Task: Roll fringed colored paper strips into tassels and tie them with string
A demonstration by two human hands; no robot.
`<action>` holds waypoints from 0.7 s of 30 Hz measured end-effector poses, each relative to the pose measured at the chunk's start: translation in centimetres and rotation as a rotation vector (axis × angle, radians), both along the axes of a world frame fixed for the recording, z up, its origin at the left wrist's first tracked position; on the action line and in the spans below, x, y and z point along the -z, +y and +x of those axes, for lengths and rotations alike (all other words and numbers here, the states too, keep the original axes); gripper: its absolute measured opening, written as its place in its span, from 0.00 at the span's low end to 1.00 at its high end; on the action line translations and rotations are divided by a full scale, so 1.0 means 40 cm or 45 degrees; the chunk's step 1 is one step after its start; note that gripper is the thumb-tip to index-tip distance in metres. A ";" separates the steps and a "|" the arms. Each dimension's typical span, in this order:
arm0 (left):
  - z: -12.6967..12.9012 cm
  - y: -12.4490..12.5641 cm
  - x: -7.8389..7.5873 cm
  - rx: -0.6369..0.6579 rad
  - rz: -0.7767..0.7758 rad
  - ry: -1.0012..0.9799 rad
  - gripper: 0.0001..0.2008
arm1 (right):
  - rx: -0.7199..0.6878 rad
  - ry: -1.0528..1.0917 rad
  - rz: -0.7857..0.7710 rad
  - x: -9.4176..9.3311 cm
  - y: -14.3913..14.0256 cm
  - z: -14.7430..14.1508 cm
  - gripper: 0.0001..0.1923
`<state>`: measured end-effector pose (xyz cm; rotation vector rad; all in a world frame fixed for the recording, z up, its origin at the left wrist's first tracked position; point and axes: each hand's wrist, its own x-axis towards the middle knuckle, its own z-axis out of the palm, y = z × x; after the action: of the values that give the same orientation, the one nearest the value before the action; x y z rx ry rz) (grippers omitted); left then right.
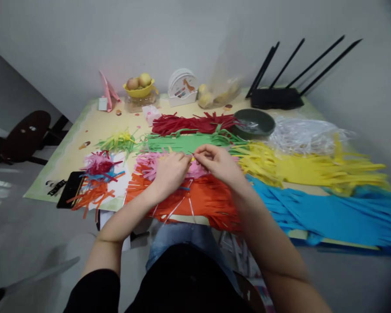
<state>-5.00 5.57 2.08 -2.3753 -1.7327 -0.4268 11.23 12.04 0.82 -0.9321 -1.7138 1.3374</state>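
Note:
My left hand (169, 171) and my right hand (219, 161) meet above the table, fingertips pinched together on a small yellow paper piece (192, 158). Thin white strips (179, 208) hang below my hands. Under them lie fringed orange paper (208, 200) and a pink fringed bundle (148, 163). Fringed green paper (182, 141) lies just beyond my hands. Red fringed paper (189, 123) sits farther back.
Yellow (313, 167) and blue (329, 213) fringed sheets spread to the right. A dark bowl (254, 123), a router (276, 98), a fruit bowl (139, 87) and a clock (182, 87) stand at the back. A mixed strip pile (99, 178) and black phone (70, 189) lie at the left.

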 end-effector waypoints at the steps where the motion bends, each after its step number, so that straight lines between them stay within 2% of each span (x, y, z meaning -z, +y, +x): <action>1: 0.005 0.000 0.002 -0.019 -0.025 0.019 0.10 | 0.088 -0.032 0.120 0.009 0.001 -0.004 0.13; 3: 0.018 -0.001 0.007 -0.029 -0.099 0.038 0.10 | 0.251 0.019 0.256 0.023 0.003 -0.017 0.11; 4: 0.024 -0.001 0.012 -0.016 -0.154 0.034 0.11 | 0.320 0.105 0.242 0.027 0.005 -0.022 0.12; 7: 0.029 0.008 0.029 0.083 -0.339 -0.012 0.11 | 0.490 0.507 0.059 0.023 0.021 -0.020 0.16; 9: -0.004 0.034 0.034 0.166 -0.426 -0.047 0.09 | 0.543 0.725 -0.021 0.009 0.033 0.000 0.19; 11: -0.081 0.078 0.024 0.125 -0.450 -0.096 0.09 | 0.520 0.815 -0.092 -0.004 0.038 0.023 0.21; 12: -0.134 0.104 0.015 0.021 -0.452 -0.146 0.10 | 0.490 0.815 -0.131 -0.009 0.037 0.033 0.22; 14: -0.258 0.153 -0.002 -0.414 -0.428 -0.168 0.12 | 0.429 0.784 -0.195 -0.012 0.028 0.041 0.23; 16: -0.379 0.182 -0.003 -0.617 -0.479 -0.118 0.12 | 0.380 0.760 -0.234 -0.009 0.014 0.037 0.23; 18: -0.471 0.184 0.019 -0.715 -0.525 -0.079 0.09 | 0.349 0.749 -0.249 -0.005 0.001 0.024 0.23; 21: -0.543 0.163 0.075 -0.749 -0.550 -0.070 0.12 | 0.307 0.730 -0.262 -0.002 -0.008 0.008 0.23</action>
<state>-26.72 12.09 -0.90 -1.9350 -2.6328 -0.0255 11.55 11.74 0.91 -0.7407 -1.0134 1.4567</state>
